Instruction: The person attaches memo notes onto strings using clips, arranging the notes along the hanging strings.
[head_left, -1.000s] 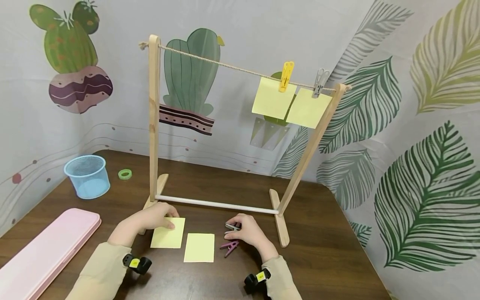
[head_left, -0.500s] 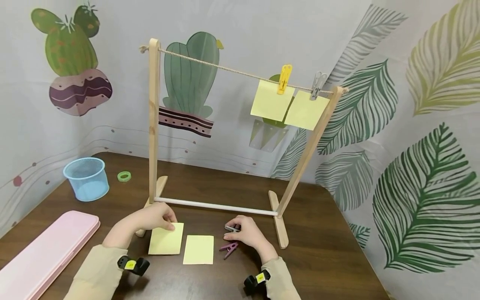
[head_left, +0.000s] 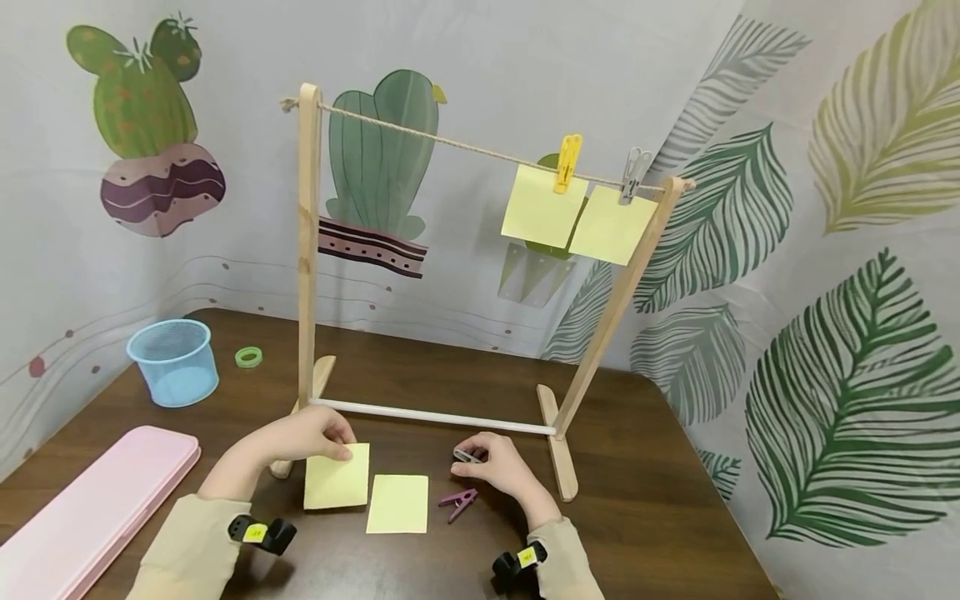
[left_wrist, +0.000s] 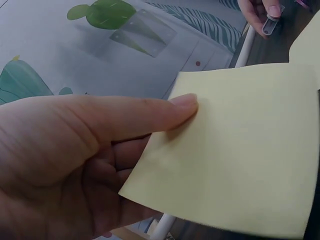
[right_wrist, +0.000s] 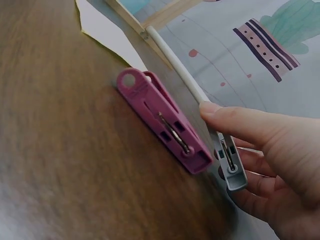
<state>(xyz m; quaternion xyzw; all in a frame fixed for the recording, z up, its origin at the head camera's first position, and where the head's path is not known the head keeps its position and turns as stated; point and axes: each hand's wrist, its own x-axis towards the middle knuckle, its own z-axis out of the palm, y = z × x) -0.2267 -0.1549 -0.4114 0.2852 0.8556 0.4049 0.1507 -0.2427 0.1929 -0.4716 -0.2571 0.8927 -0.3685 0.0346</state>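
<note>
My left hand [head_left: 311, 433] pinches a yellow sticky note [left_wrist: 245, 145] between thumb and fingers, and the left wrist view shows the sheet tilted and slightly bowed. Another yellow sticky note [head_left: 398, 503] lies flat on the table just right of it. In my right hand [head_left: 498, 463] is a grey clothespin [right_wrist: 231, 162], gripped between thumb and fingers. A purple clothespin [right_wrist: 162, 122] lies on the table beside that hand. Two more notes hang from the rope, one under a yellow clothespin [head_left: 567, 164], the other under a grey clothespin at the right post.
A wooden rack [head_left: 308, 250] with a rope [head_left: 450, 143] and white crossbar [head_left: 435, 416] stands behind my hands. A pink case [head_left: 105, 508], a blue mesh basket [head_left: 174, 367] and a green tape roll [head_left: 248, 357] sit on the left.
The note in my left hand has come up off the table and tilted. My right hand has drawn the grey clothespin slightly away from the purple one.
</note>
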